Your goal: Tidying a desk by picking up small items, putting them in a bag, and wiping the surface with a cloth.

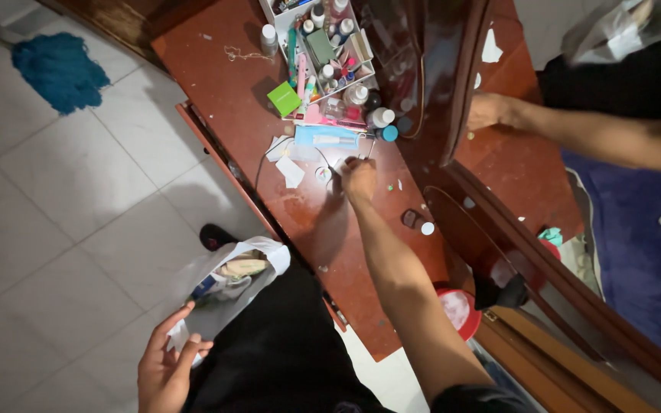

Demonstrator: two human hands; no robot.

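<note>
My left hand [164, 371] is low at the left and grips the edge of a white plastic bag [232, 284] with packets inside. My right hand [359, 180] reaches across the reddish wooden dresser top [330, 229]. Its fingers are pinched together on something small on the surface, beside a thin cord [263, 162] and a light blue face mask [327, 138]. What the fingers pinch is too small to make out. White paper scraps [291, 172] lie just left of this hand.
A white organiser tray [323, 46] full of bottles and tubes stands at the far end, with a green box [284, 99] beside it. The mirror [575, 191] on the right reflects my arm. A blue mop head [59, 69] lies on the tiled floor. A red bowl [459, 312] sits lower right.
</note>
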